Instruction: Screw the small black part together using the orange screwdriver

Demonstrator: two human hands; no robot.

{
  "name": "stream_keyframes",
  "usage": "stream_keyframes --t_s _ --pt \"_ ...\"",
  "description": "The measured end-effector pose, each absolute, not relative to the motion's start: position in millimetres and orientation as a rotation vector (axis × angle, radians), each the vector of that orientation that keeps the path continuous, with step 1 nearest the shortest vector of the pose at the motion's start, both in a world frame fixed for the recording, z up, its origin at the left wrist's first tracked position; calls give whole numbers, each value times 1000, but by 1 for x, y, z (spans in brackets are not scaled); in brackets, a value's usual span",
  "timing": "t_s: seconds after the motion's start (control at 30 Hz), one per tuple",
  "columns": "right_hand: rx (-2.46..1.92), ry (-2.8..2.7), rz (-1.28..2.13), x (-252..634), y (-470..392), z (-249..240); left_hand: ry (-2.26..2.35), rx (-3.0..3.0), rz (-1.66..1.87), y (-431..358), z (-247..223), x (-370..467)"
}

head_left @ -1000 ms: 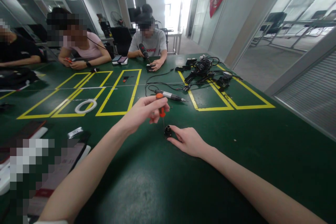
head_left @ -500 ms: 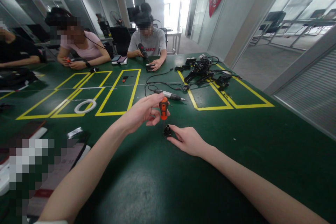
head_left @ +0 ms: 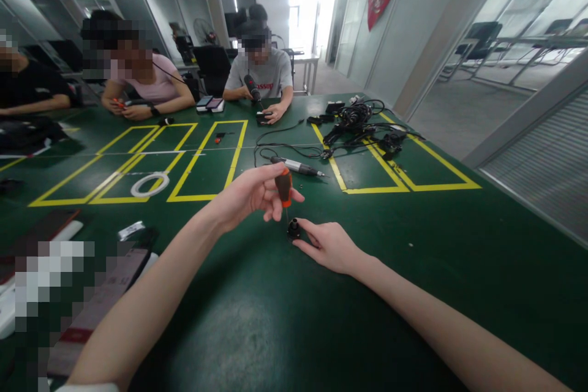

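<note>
My left hand (head_left: 257, 196) holds an orange and black screwdriver (head_left: 285, 188) upright, with the index finger on top of its handle and other fingers around it. The thin shaft points down to a small black part (head_left: 294, 229) on the green table (head_left: 367, 294). Thumb and fingertips of my right hand (head_left: 327, 246) pinch that black part from the right side. Whether the tip sits in a screw is too small to tell.
Beyond my hands lie a grey and black electric screwdriver (head_left: 298, 166) and tangled black cables (head_left: 356, 119). A white ring (head_left: 150, 184) and phone-like devices (head_left: 110, 294) are at left. Several people sit across the table, one with a drill (head_left: 252, 87).
The screwdriver handle has turned, and the fingers of my left hand have shifted around it. My right hand remains on the black part.
</note>
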State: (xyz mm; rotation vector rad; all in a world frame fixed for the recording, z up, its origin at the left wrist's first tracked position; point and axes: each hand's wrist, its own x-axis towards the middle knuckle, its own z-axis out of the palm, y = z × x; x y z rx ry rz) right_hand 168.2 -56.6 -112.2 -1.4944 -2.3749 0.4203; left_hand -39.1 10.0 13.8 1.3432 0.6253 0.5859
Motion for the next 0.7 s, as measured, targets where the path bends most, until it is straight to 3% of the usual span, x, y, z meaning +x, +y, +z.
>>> stream_keyframes --t_s 0.7 --pt "-1494 -2381 414 169 -57 -112 676 1372 645 9 11 -40"
